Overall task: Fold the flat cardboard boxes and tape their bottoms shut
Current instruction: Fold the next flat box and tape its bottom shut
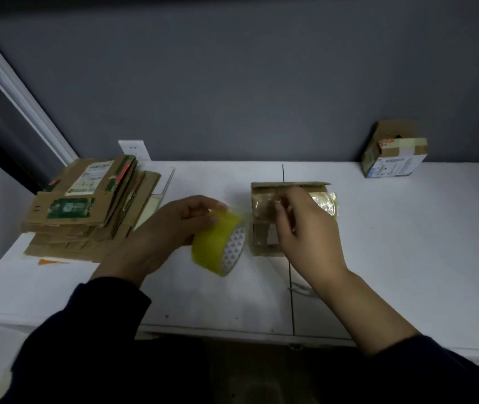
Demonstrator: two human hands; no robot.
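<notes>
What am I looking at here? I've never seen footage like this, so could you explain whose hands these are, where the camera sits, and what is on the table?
There is no machine here: a person works with two bare hands, and the single picture comes from a camera worn on their head, looking forward and down.

The left hand holds a roll of yellow tape. The right hand rests on a small cardboard box in the middle of the white table; its top face looks glossy, probably already taped. Whether a strip runs from roll to box is too blurred to tell.

At the left lies a stack of flat cardboard boxes not yet folded. At the far right, by the grey wall, stands a folded box with tape across it.
</notes>
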